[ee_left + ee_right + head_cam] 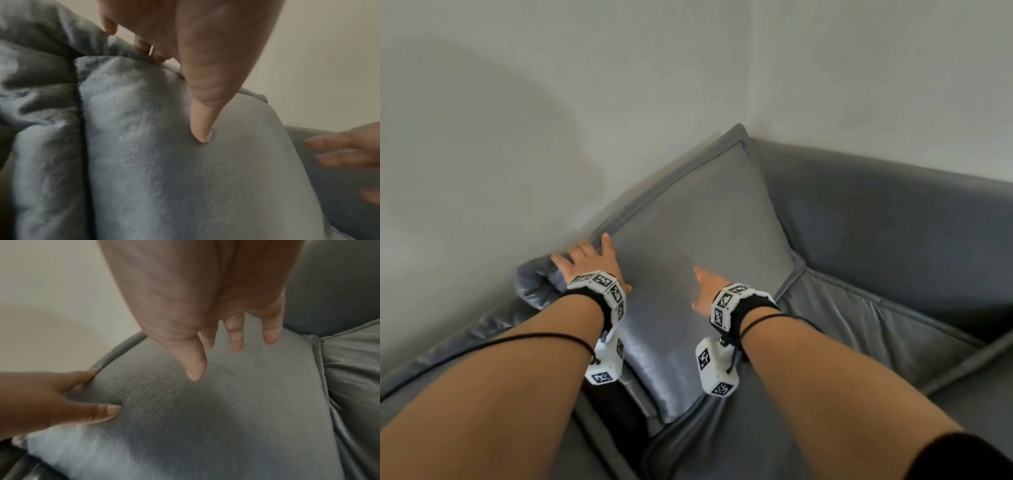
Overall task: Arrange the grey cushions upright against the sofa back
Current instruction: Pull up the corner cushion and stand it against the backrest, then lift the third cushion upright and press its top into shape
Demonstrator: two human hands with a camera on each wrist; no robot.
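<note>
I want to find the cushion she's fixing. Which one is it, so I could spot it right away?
Look at the corner of the grey sofa by the white wall. The cushion leans there, with both hands at it: the left hand grips its piped edge, the right hand is open at its front. It is paler and matte with a piped rim, unlike the shiny sofa around it.

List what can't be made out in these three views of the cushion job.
- Left hand fingertips: head view, hidden over the cushion edge.
- Right hand fingers: head view, hidden by the wrist band; contact with the cushion unclear even in the right wrist view, blurred.
- Cushion's lower edge: head view, covered by both forearms.
- Other cushions: how many cannot be told; sofa cut off by the right edge.
</note>
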